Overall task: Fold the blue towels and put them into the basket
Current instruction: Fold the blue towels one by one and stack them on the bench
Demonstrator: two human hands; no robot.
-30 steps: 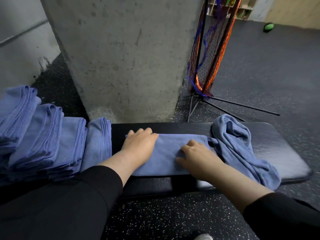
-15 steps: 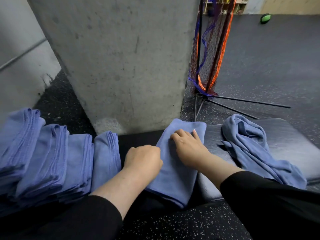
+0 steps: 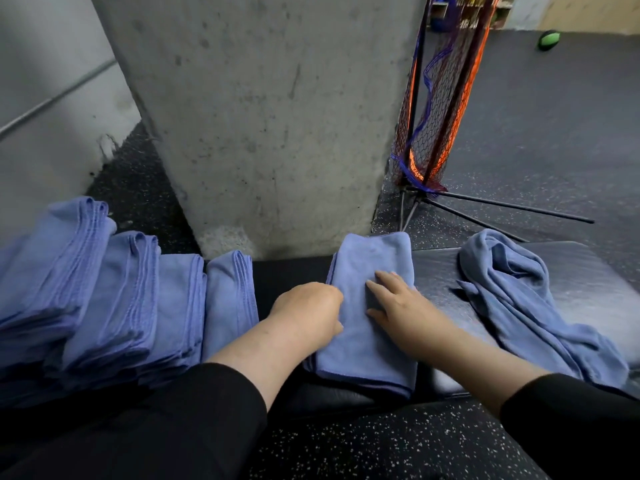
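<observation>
Left hand [image 3: 306,315] grips towel [image 3: 370,327] (folded)

Towel [image 3: 370,306] now turned lengthwise, folded

No text, label, brand, number or sign could be read anywhere in the view.
</observation>
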